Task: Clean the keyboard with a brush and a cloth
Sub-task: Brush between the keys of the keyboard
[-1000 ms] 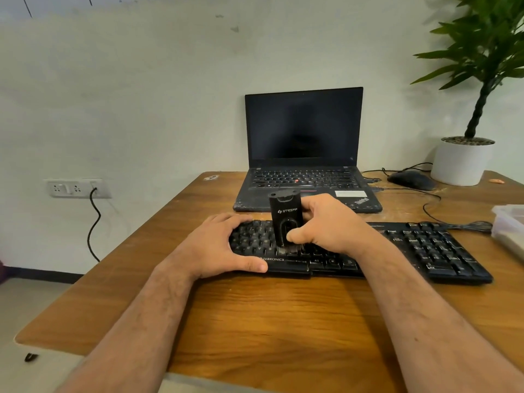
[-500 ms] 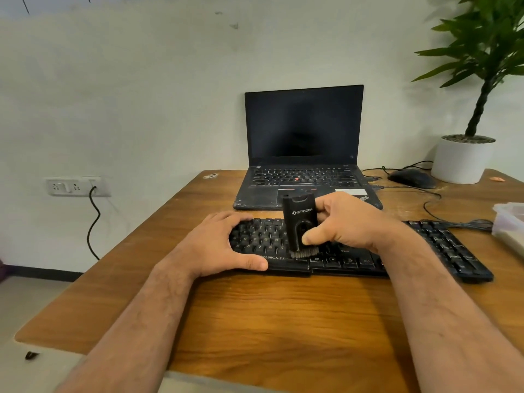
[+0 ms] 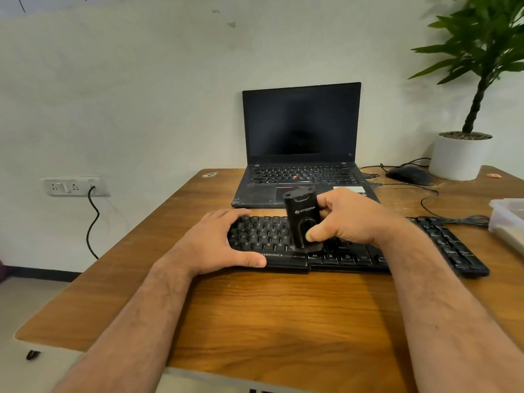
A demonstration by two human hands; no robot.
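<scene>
A black keyboard (image 3: 442, 245) lies across the wooden table (image 3: 283, 316) in front of me. My left hand (image 3: 218, 242) grips its left end, fingers over the far edge and thumb along the near edge. My right hand (image 3: 348, 219) holds an upright black brush (image 3: 301, 214) by its body, thumb on the front. The brush's bristles touch the keys near the keyboard's middle, just above the bottom row. No cloth is in sight.
An open laptop (image 3: 300, 143) with a dark screen stands behind the keyboard. A black mouse (image 3: 409, 175) with cables and a white plant pot (image 3: 456, 157) sit at the back right. A clear plastic box (image 3: 509, 219) is at the right edge. A wall socket (image 3: 75, 186) is on the left.
My right hand carried the brush to the right along the keys, then back a little to the left. The left hand has stayed on the keyboard's left end.
</scene>
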